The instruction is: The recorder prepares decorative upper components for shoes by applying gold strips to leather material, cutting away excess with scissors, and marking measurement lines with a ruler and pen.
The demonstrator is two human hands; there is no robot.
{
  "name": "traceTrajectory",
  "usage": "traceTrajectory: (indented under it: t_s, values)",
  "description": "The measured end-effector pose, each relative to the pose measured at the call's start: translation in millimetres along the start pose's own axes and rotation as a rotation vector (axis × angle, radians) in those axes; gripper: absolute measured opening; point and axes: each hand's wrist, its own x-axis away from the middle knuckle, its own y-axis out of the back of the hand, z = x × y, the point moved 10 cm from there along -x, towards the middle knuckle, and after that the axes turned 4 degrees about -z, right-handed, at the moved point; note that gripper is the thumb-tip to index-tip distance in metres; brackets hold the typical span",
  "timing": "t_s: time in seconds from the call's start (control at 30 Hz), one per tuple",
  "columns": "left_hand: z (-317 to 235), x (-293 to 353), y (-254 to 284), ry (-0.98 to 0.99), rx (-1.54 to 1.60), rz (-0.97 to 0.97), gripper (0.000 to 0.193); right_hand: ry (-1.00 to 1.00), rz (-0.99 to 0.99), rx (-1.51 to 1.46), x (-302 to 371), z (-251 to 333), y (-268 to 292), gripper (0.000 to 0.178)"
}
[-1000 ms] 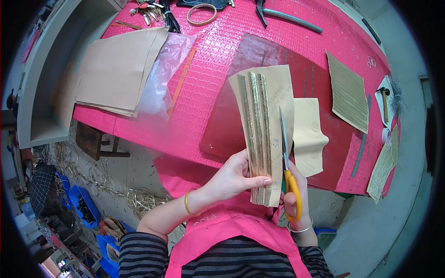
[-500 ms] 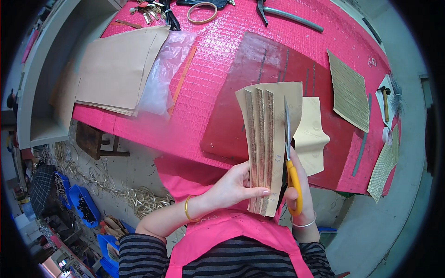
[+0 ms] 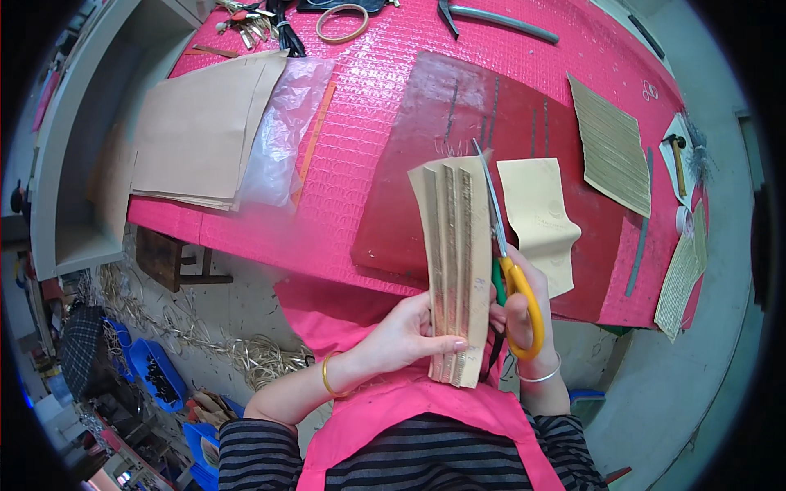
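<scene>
My left hand (image 3: 407,333) is closed round the lower part of a tan pleated leather piece (image 3: 458,254), thumb pressed on its front. Several raised ridges run along the piece, and pen marks show near its right side. In my right hand (image 3: 530,299) is a pair of scissors (image 3: 521,315) with yellow handles, its blades pointing away from me along the piece's right edge. Behind the handles a green part (image 3: 498,282) shows, mostly hidden by the piece. A loose cream leather piece (image 3: 539,225) with a wavy edge lies just beyond my right hand.
A dark red cutting mat (image 3: 393,196) covers part of the pink table (image 3: 344,164). Tan sheets (image 3: 196,131) and clear plastic (image 3: 282,147) lie at left. Ridged sheets (image 3: 610,143), a hammer (image 3: 678,164) and tape (image 3: 684,219) are at right. A tape roll (image 3: 342,24) lies at the back.
The flap on the right of the pleated piece now shows much narrower. The scissors have shifted left and tilted, their blades now along the piece's edge rather than over its face.
</scene>
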Motion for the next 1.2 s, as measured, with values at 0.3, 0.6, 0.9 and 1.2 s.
traceTrajectory:
  t_s: [0.3,0.6,0.9,1.2]
  values:
    - [-109,-16,65,-0.207,-0.388,-0.308,0.053,0.208,-0.267,0.132,52,34,105,0.095]
    - [-167,-160,59,-0.14,-0.971,-0.14,0.037,0.243,-1.138,1.334,92,66,427,0.052]
    - [-159,-63,-4,-0.868,-1.705,-0.602,0.023,0.599,-0.752,1.199,38,128,251,0.031]
    - [-112,-50,45,-0.504,-1.662,-1.089,0.038,0.413,0.127,1.623,-121,94,75,0.033]
